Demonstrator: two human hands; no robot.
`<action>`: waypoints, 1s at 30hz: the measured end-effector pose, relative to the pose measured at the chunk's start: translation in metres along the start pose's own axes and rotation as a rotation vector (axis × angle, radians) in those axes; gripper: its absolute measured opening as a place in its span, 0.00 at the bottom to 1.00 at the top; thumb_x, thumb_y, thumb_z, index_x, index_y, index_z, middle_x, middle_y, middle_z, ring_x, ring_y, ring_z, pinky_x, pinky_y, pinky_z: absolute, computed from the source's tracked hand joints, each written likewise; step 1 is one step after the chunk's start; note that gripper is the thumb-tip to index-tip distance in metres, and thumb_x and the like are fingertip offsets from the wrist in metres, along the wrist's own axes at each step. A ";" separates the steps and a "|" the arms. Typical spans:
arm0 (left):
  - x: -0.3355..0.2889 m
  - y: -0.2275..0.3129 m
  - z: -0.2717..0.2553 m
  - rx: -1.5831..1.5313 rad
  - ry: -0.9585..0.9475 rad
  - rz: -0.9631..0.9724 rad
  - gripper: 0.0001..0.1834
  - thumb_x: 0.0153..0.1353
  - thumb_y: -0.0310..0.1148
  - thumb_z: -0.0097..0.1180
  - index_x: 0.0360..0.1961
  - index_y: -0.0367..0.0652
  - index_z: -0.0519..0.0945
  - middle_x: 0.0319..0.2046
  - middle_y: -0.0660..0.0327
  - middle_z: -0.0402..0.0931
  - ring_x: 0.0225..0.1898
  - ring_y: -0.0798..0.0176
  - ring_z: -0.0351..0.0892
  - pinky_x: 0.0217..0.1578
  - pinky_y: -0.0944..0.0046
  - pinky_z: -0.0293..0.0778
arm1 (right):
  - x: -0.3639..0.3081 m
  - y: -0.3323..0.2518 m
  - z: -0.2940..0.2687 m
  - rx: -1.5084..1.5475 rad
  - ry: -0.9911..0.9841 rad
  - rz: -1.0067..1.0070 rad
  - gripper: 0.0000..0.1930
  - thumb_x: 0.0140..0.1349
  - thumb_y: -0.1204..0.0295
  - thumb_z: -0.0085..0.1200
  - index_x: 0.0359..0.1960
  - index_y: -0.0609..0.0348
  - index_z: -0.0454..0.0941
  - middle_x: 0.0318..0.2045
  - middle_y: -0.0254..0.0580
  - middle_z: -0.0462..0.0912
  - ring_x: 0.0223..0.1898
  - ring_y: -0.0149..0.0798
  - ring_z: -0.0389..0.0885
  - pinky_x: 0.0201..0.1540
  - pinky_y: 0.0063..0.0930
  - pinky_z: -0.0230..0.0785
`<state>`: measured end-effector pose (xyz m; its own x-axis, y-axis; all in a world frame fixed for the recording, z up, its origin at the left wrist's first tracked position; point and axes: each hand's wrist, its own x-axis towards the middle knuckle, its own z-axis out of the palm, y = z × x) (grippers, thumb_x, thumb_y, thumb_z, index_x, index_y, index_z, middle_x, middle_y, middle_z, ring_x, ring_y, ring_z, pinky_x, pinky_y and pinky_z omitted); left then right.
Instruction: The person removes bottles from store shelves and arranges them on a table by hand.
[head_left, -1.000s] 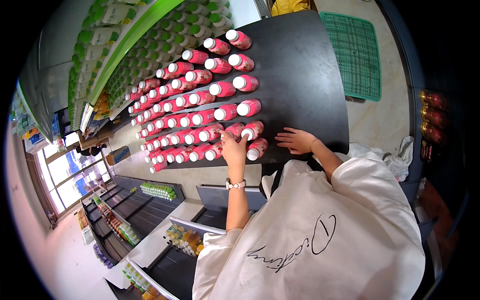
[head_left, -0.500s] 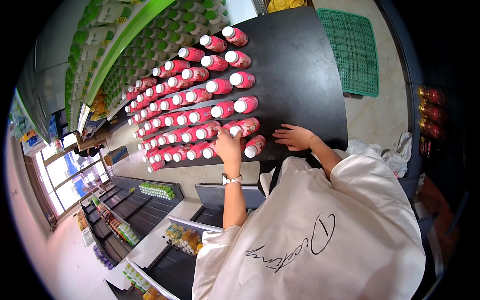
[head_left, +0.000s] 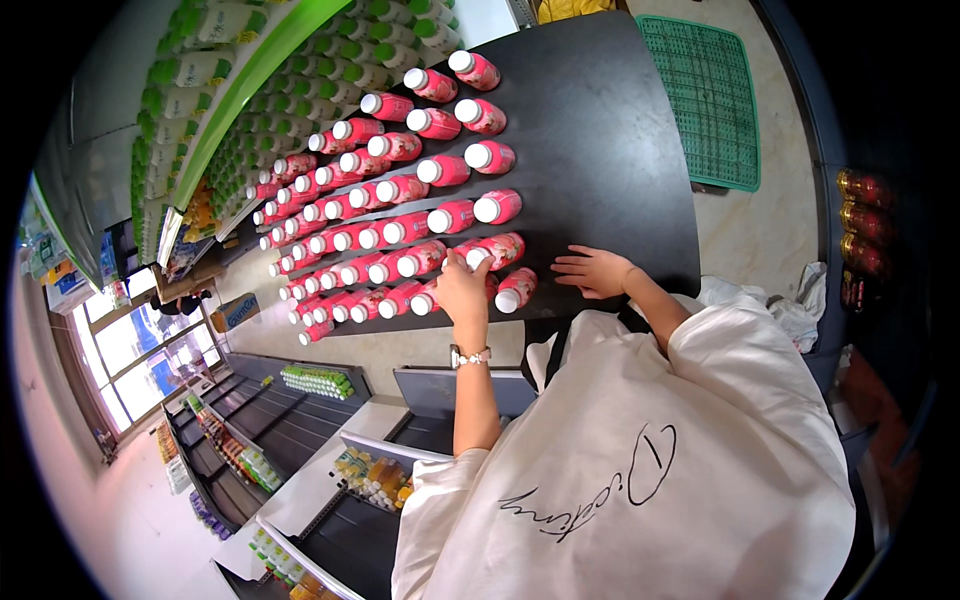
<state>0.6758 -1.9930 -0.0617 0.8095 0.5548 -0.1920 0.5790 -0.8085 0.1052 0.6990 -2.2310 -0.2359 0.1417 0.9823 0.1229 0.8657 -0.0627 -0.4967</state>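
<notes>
Lining-up seemed underway | left hand [head_left: 463, 287] narrow at bottle [head_left: 507, 247], hold unclear | right hand [head_left: 597, 272] spread, its 3 o'clock | straightening looked due

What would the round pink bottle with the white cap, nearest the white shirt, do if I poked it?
The pink bottle might tip, because it looks taller than wide. Its round sides could make it roll if it fell. It may slide too, as the flat black tabletop looks smooth.
</notes>
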 end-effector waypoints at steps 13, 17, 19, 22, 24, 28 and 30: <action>0.001 0.000 0.008 0.068 -0.006 0.037 0.25 0.51 0.49 0.61 0.43 0.40 0.77 0.29 0.46 0.79 0.33 0.44 0.79 0.32 0.49 0.75 | 0.000 0.001 0.003 0.010 0.012 -0.011 0.25 0.57 0.61 0.46 0.57 0.51 0.68 0.63 0.36 0.63 0.66 0.36 0.55 0.70 0.43 0.37; 0.000 0.000 0.008 0.054 -0.005 0.060 0.24 0.52 0.48 0.61 0.42 0.41 0.77 0.29 0.46 0.79 0.33 0.44 0.79 0.32 0.50 0.75 | 0.000 0.001 0.002 -0.003 0.007 -0.008 0.25 0.56 0.61 0.46 0.57 0.51 0.68 0.63 0.37 0.63 0.66 0.36 0.55 0.70 0.43 0.37; 0.000 -0.004 0.010 0.046 0.011 0.065 0.24 0.52 0.48 0.61 0.42 0.41 0.77 0.29 0.47 0.79 0.33 0.44 0.79 0.32 0.50 0.75 | 0.001 0.000 0.000 -0.005 -0.004 -0.010 0.25 0.56 0.60 0.46 0.57 0.51 0.68 0.63 0.37 0.63 0.66 0.36 0.55 0.70 0.43 0.37; 0.001 -0.008 0.018 0.049 0.093 0.097 0.25 0.49 0.51 0.62 0.38 0.40 0.80 0.24 0.49 0.79 0.28 0.46 0.80 0.28 0.52 0.75 | 0.000 0.000 0.002 0.007 0.016 -0.011 0.27 0.54 0.61 0.48 0.58 0.50 0.68 0.63 0.38 0.62 0.66 0.37 0.56 0.69 0.43 0.40; -0.001 -0.007 0.018 0.113 0.138 0.134 0.25 0.50 0.52 0.61 0.39 0.40 0.79 0.23 0.51 0.79 0.28 0.47 0.81 0.28 0.53 0.74 | 0.000 -0.001 0.003 0.005 0.023 -0.007 0.27 0.54 0.61 0.48 0.58 0.50 0.68 0.63 0.39 0.63 0.66 0.37 0.57 0.69 0.43 0.40; -0.003 -0.008 0.018 0.118 0.117 0.126 0.26 0.51 0.52 0.60 0.40 0.41 0.79 0.23 0.51 0.79 0.28 0.48 0.80 0.28 0.53 0.74 | 0.000 -0.001 0.002 0.009 0.030 -0.001 0.27 0.54 0.61 0.49 0.58 0.50 0.68 0.63 0.39 0.63 0.65 0.37 0.57 0.69 0.43 0.41; -0.003 -0.010 0.018 0.088 0.121 0.124 0.26 0.51 0.53 0.60 0.40 0.41 0.79 0.23 0.50 0.79 0.28 0.46 0.80 0.27 0.52 0.74 | 0.000 -0.001 0.001 0.012 0.035 -0.003 0.27 0.54 0.61 0.49 0.58 0.50 0.68 0.63 0.39 0.63 0.65 0.37 0.57 0.69 0.43 0.41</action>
<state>0.6658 -1.9908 -0.0800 0.8832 0.4647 -0.0637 0.4673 -0.8834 0.0342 0.6973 -2.2306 -0.2361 0.1560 0.9757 0.1541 0.8602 -0.0575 -0.5067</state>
